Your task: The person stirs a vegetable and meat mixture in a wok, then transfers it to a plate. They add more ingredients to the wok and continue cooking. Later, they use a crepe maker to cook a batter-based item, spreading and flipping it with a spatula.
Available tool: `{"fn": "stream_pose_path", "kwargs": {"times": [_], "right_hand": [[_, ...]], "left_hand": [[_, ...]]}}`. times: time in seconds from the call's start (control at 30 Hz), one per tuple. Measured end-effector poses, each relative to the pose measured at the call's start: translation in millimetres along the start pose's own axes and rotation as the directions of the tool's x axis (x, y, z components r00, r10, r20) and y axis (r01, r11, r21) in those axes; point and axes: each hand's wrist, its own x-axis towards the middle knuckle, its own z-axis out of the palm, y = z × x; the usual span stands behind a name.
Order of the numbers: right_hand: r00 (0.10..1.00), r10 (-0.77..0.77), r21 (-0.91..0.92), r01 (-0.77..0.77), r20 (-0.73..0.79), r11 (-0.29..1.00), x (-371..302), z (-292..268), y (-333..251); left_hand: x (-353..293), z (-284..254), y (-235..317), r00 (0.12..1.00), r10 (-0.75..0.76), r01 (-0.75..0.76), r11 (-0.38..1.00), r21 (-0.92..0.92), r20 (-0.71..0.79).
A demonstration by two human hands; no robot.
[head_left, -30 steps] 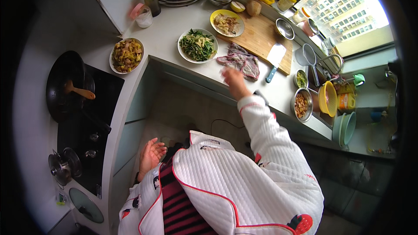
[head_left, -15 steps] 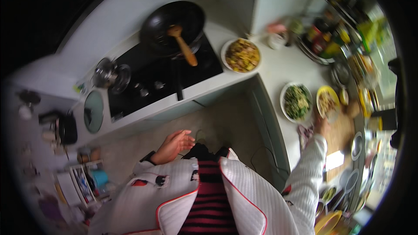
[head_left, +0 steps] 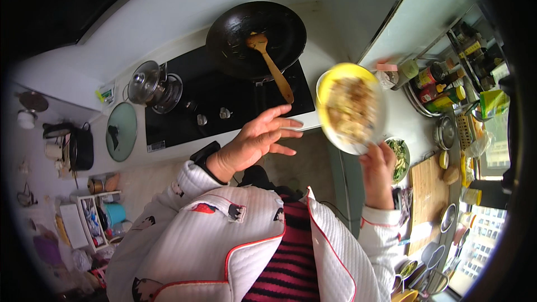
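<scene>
My right hand (head_left: 377, 170) grips the near rim of a yellow-and-white plate (head_left: 348, 71), holding it up in front of the counter corner. Pale and brown chopped food (head_left: 351, 109) lies on this plate, slightly blurred. My left hand (head_left: 260, 140) is empty with its fingers spread, just short of the cooktop's front edge. Beyond it, a dark wok (head_left: 224, 50) sits on the black cooktop (head_left: 193, 81). A wooden spatula (head_left: 274, 72) rests in the wok, its handle hanging over the near rim. The raised plate hides most of another dish behind it.
A plate of leafy greens (head_left: 399, 159) stands on the right counter, beside a wooden cutting board (head_left: 428, 196). Seasoning bottles (head_left: 442, 98) crowd the back right. On the left are a glass-lidded pot (head_left: 146, 86) and a pot lid (head_left: 122, 131).
My right hand has lifted the yellow-and-white plate from beside the cutting board and carried it left toward the cooktop. My left hand has moved forward and right, fingers spreading. The view has shifted.
</scene>
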Motion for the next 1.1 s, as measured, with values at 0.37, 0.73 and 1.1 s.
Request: {"fn": "stream_pose_path", "kwargs": {"times": [0.37, 0.73, 1.1], "right_hand": [[0.802, -0.383, -0.562, 0.596, 0.459, 0.573, 88, 233, 13], [0.824, -0.264, -0.807, 0.555, 0.501, 0.200, 83, 229, 20], [0.743, -0.099, -0.610, 0.611, 0.662, 0.504, 25, 198, -67]], "left_hand": [[-2, -133, 88, 0.966, 0.148, -0.192, 0.959, -0.206, -0.212], [29, -214, 108, 0.933, 0.200, -0.223, 0.974, -0.043, -0.299], [62, -235, 100, 0.887, 0.257, -0.253, 0.965, 0.062, -0.383]]}}
